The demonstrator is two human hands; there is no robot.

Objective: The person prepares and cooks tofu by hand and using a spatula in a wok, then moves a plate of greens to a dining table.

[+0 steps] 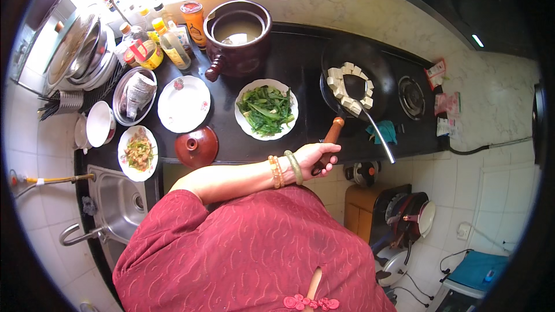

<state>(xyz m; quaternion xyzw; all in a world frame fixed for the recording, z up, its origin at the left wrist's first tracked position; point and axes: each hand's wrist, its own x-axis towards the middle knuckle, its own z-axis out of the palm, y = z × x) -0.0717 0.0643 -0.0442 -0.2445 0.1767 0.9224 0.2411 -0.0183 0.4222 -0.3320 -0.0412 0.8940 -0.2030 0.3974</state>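
Maroon shirt (243,242) nearest, fabric w/ wavy stitched lines. L arm (243,178) crosses it toward the wok (383,75); L hand (319,158) is wrapped round the wok's wooden handle (334,132). R hand out of view, can't tell its state. Wok lies beyond L hand & a bit to the right, handle's long axis running from rim back toward the shirt. Metal utensil (380,136) sticks out of wok, thin straight shaft slanting near-right, free end unheld; L hand is the only one seen near it. Wok itself: dark, rounded. Tofu (347,102) inside: pale, matte cubes, approx. a ring. L of wok: leafy greens (266,110) on scalloped white plate (248,130), glossy brown pot (254,60) farther back; R of wok: round burner (411,98)
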